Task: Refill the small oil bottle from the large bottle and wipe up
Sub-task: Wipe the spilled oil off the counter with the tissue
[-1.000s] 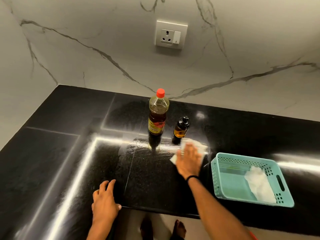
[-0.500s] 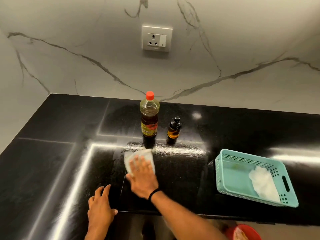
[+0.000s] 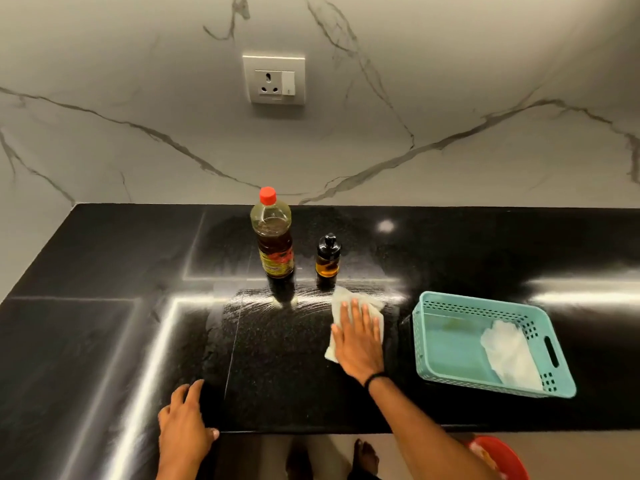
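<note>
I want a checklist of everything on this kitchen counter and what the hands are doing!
Surface: black counter, shiny, with wipe streaks in front of the bottles.
Job's things: large bottle, red cap on, upright; small bottle, black top on, upright beside it; white tissue flat on the counter.
Clutter: teal basket holding a crumpled tissue.
Hands: right hand pressed flat on the tissue; left hand resting on the counter edge.
Cables: nothing seen.
Surroundings: marble wall, wall socket, red tub on the floor.

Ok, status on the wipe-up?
Right hand flat on tissue, wiping counter. Left hand braced on edge. Both bottles capped, upright. Basket right, clear.
</note>
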A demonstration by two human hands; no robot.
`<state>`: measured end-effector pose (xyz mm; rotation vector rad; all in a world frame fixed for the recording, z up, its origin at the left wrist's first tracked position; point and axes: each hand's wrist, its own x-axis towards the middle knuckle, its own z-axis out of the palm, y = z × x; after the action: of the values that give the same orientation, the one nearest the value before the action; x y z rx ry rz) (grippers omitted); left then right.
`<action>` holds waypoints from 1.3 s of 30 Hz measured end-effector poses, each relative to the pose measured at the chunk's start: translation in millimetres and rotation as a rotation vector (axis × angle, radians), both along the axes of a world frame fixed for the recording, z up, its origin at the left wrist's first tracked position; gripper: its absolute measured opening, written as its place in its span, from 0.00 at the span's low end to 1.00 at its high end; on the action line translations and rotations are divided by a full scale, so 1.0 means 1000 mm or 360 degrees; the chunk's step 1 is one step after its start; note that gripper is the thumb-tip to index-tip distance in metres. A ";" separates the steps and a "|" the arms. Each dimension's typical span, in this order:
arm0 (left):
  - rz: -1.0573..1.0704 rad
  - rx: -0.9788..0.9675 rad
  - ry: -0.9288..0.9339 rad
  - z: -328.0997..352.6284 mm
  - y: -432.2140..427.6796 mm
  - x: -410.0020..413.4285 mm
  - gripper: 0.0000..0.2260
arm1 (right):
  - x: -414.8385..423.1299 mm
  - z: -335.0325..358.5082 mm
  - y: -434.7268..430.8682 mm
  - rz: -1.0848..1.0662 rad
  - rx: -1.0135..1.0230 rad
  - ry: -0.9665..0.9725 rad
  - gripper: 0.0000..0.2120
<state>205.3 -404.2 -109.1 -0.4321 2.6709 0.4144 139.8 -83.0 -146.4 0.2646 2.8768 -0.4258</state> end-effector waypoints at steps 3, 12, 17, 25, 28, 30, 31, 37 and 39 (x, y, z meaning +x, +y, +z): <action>0.0022 0.0006 -0.0007 0.001 0.004 -0.003 0.46 | -0.020 0.004 -0.020 0.0134 -0.0076 -0.0056 0.31; 0.0107 -0.0077 -0.0115 0.015 0.022 -0.006 0.43 | 0.115 -0.006 -0.016 0.0796 -0.0166 0.0074 0.26; 0.0210 0.0192 0.0013 0.022 0.068 0.008 0.37 | 0.132 0.011 0.034 0.0339 -0.0465 0.0242 0.17; 0.0604 0.1557 -0.0106 0.047 0.186 0.019 0.22 | 0.098 0.086 0.056 -0.1381 -0.2937 -0.0493 0.15; 0.0625 0.2017 -0.0259 0.061 0.209 0.016 0.20 | 0.098 0.102 0.062 -0.1322 -0.3270 -0.0632 0.18; 0.0520 0.2181 -0.0275 0.069 0.216 0.016 0.18 | 0.099 0.106 0.062 -0.1289 -0.3333 -0.0671 0.18; 0.0474 0.2197 -0.0236 0.072 0.218 0.016 0.17 | 0.100 0.106 0.062 -0.1270 -0.3338 -0.0667 0.18; 0.0236 0.1669 0.0229 0.075 0.219 0.021 0.08 | 0.107 0.102 0.057 -0.0971 -0.2788 -0.0387 0.13; 0.0251 0.1485 0.0266 0.075 0.218 0.023 0.09 | 0.110 0.101 0.053 -0.0892 -0.2492 -0.0233 0.13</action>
<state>228.7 -186.3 -33.6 -0.3072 2.2449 1.6812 249.7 -29.6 -45.1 0.6751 1.5021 -2.2783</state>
